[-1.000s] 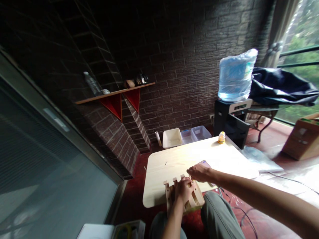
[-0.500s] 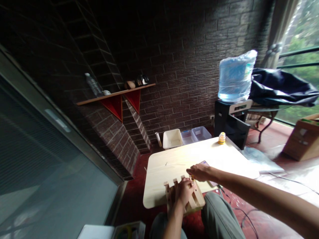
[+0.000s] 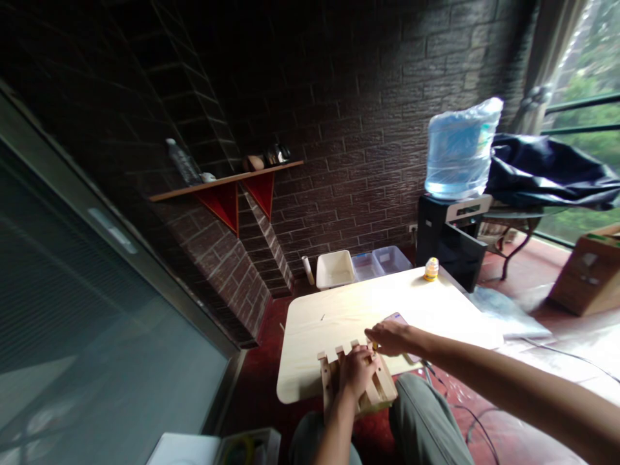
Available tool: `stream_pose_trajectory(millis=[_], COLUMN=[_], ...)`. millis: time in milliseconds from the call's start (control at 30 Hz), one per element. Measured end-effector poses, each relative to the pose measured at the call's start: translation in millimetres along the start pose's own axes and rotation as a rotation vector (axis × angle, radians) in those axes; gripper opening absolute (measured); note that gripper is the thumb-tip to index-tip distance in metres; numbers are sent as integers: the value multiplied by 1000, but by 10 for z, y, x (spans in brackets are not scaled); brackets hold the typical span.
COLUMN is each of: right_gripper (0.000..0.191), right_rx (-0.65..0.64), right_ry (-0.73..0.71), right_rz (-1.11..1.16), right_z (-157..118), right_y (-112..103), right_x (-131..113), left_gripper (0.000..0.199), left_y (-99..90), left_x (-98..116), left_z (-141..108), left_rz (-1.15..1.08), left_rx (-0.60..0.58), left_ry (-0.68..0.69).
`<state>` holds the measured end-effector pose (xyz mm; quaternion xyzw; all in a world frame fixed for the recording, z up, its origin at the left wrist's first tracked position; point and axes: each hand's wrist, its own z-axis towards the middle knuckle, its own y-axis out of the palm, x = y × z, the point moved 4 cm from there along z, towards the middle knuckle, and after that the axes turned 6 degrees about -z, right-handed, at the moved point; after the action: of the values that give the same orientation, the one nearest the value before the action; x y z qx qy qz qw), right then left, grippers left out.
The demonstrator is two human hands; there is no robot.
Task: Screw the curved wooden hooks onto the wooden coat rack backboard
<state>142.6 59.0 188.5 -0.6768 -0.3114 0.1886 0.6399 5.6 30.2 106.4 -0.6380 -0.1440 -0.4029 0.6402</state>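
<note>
A small slatted wooden frame (image 3: 382, 385) of pale wood lies at the near edge of the table, over my lap, with dark holes in its slats. My left hand (image 3: 357, 373) presses down on it, fingers curled over the slats. Just right of those fingertips, my right hand (image 3: 391, 337) is closed around a small yellow tool (image 3: 375, 346) at the frame's far right corner. Most of the tool is hidden, so its exact kind does not show. A phone-like flat thing (image 3: 398, 317) lies partly under my right forearm.
On the pale table (image 3: 310, 336) lie a tiny dark piece (image 3: 322, 317) and, at the far right, a yellow-capped bottle (image 3: 431, 269). Plastic bins (image 3: 335, 270) sit behind it. A water dispenser (image 3: 450, 242) stands back right. Cables (image 3: 477, 420) run across the floor at right.
The view has shifted very slightly. My right hand stays at the frame's corner with at most a small turn, and my left hand keeps its place.
</note>
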Motion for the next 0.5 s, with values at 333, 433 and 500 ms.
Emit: stream_pose_trajectory(millis=[333,433,500], right_gripper=[18,23,25], right_rx=[-7,-4,1], right_ry=[33,68,67], right_rz=[52,67,79], right_z=[-35,-78,-85], right_y=[-13,-26,-22], right_x=[64,61,53], left_gripper=[17,19,21], left_y=[19,-3,-10], left_x=[-26,-6,11], left_z=[27,32,25], left_rz=[34,57,62], left_rx=[-23,-24,-20], left_ry=[-15,-15,-10])
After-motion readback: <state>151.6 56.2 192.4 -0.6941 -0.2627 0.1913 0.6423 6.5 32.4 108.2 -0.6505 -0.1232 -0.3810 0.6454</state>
